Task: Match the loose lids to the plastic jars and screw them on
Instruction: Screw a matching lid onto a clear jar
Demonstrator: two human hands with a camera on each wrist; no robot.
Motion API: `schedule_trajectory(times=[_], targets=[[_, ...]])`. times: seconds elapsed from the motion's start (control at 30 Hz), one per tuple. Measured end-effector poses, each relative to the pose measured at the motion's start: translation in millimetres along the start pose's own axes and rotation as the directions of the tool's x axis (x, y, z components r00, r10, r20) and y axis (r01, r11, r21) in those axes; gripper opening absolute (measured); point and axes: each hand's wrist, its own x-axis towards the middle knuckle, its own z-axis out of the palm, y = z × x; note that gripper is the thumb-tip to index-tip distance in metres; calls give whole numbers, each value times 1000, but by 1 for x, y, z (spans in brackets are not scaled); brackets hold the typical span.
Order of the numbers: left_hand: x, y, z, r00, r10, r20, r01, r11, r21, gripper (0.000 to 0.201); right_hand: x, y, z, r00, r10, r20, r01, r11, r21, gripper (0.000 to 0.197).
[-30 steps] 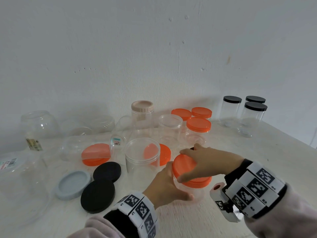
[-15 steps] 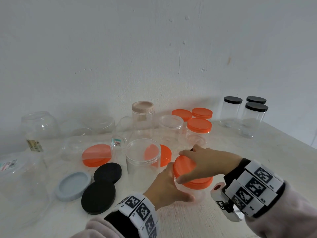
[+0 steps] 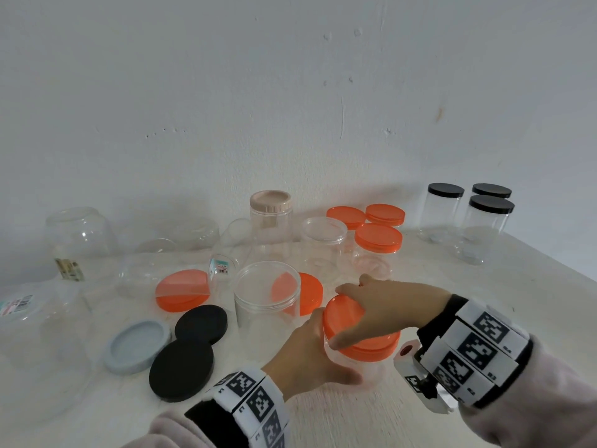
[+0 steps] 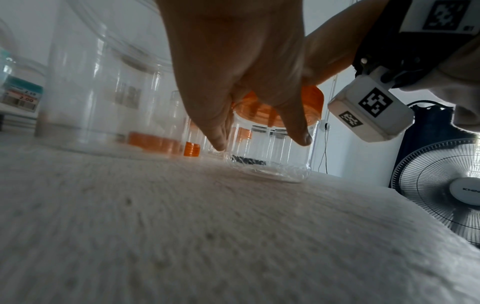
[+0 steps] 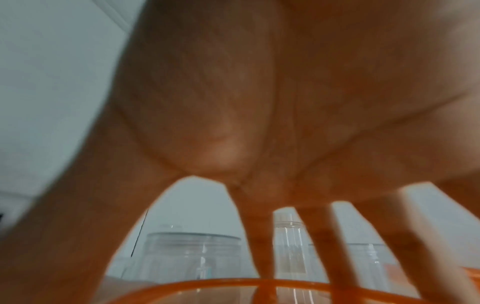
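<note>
Near-centre on the table (image 3: pixel 484 286), a clear jar (image 3: pixel 371 370) is gripped by the left hand (image 3: pixel 307 357), w/ its orange lid (image 3: pixel 345 318) clasped from above by the right hand's (image 3: pixel 391 305) curled fingers.

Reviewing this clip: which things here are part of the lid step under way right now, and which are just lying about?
In hand:
- right hand gripping the orange lid
- left hand holding the small clear jar

Lying about:
- two black lids
- grey lid
- open clear jar
- black-lidded jars
- fan
</note>
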Motion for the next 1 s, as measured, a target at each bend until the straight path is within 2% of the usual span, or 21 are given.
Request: schedule_trajectory(times=[0.13, 0.23, 0.37, 0.43, 0.5, 0.6, 0.67, 0.87, 1.0], targets=[[-1, 1, 1, 1000, 13, -11, -13, 1000, 20, 106, -4, 1, -9, 990, -91, 104, 96, 994, -49, 106], [0, 1, 1, 1000, -3, -10, 3, 1000, 27, 108, -4, 3, -9, 993, -96, 73, 98, 995, -27, 102], [0, 2, 1, 1000, -13, -1, 13, 999, 30, 108, -2, 1, -4, 999, -41, 12, 41, 999, -5, 109], [-1, 3, 1, 1000, -14, 1, 14, 999, 35, 107, -3, 2, -7, 998, -46, 31, 46, 999, -29, 112], [-1, 5, 0, 1000, -13, 1, 13, 999, 45, 107, -4, 3, -12, 992, -100, 79, 105, 992, -68, 113], [-3, 6, 0, 1000, -12, 0, 12, 999, 38, 109, -4, 4, -17, 980, -163, 113, 172, 982, -77, 103], [-4, 7, 1, 1000, -17, -7, 17, 999, 33, 109, -1, 5, -16, 984, -159, 85, 165, 984, -69, 99], [-5, 10, -1, 1000, -28, 11, 28, 1000, 13, 107, 4, 6, -9, 995, -83, 48, 86, 995, -55, 111], [-6, 11, -1, 1000, -28, 8, 28, 999, 28, 108, 0, 5, -15, 977, -174, 123, 186, 979, -90, 106]])
